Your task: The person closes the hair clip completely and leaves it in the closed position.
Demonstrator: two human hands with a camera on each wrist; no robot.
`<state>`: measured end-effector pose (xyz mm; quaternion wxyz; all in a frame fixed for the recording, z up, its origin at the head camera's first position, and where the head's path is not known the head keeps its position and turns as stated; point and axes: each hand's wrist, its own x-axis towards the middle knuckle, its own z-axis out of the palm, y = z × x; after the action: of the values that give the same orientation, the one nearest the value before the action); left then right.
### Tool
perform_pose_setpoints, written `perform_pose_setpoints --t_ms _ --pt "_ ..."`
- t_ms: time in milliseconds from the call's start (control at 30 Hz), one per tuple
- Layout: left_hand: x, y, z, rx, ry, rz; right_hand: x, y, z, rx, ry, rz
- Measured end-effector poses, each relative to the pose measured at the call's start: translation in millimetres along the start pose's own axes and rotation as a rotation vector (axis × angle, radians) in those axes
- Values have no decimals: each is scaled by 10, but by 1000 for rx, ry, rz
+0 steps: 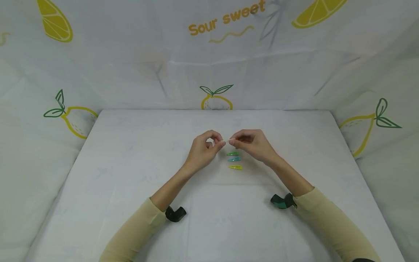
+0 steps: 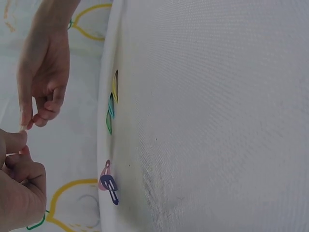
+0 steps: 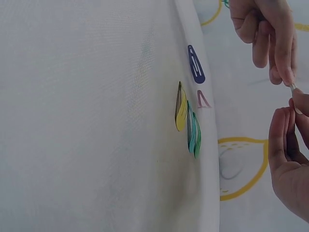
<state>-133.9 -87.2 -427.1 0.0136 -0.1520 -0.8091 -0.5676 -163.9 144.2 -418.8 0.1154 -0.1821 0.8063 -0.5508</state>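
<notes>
Both hands meet above the table, pinching a small whitish hair clip (image 1: pixel 227 141) between them. The left hand (image 1: pixel 203 149) has thumb and forefinger on one end of it; the right hand (image 1: pixel 253 145) grips the other end the same way. Most of this clip is covered by fingertips. Just below the hands lie three snap hair clips: green (image 1: pixel 232 154), blue (image 1: pixel 234 159) and yellow (image 1: pixel 235 167). A dark blue clip (image 2: pixel 110 184) overlaps a pink clip (image 2: pixel 103 182) in the left wrist view; the head view does not show these two.
A white cloth covers the table (image 1: pixel 131 225). Behind it and at both sides hangs white fabric (image 1: pixel 137 80) printed with lemons. A dark wrist camera (image 1: pixel 175 214) sticks out from the left sleeve, another camera (image 1: pixel 283 201) from the right.
</notes>
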Motion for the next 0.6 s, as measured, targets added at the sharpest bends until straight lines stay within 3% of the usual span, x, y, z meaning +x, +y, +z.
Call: perform_pose_setpoints --t_ms 333,600 --pt "-3 7 24 23 29 -3 0 -26 51 -44 2 -27" --pt "2 18 76 75 103 24 4 -44 103 -74 65 -76"
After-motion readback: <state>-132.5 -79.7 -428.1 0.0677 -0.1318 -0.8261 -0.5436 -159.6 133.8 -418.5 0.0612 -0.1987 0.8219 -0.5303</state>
